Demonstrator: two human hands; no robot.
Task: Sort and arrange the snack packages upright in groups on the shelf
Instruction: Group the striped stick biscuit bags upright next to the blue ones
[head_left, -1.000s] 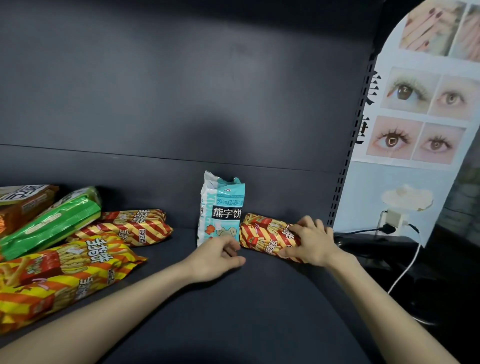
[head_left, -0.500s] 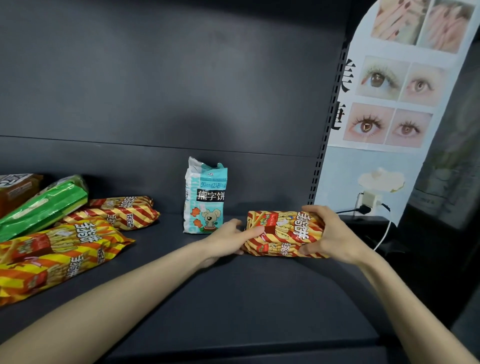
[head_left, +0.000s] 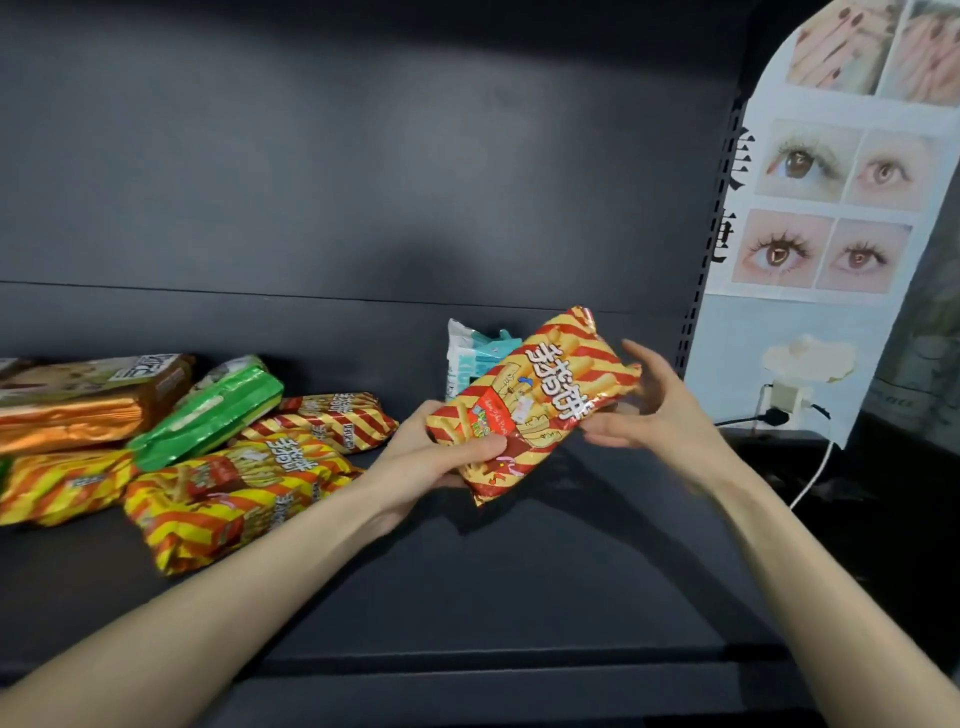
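On the dark shelf board, backed by a plain dark panel, there's bare space in the middle and near. To the right hangs a poster of eye close-ups, with a wall plug and a white cable trailing down.

At far left the snacks lie flat in a heap: a brown pack, a green pack and three red-and-yellow striped packs. A teal packet stands upright at the back.

In front of it, the held striped pack is off the shelf, tilted up to the right. The left hand grips its lower end, thumb on the face. The right hand is spread, fingers straight, at the upper end; blur hides any contact.
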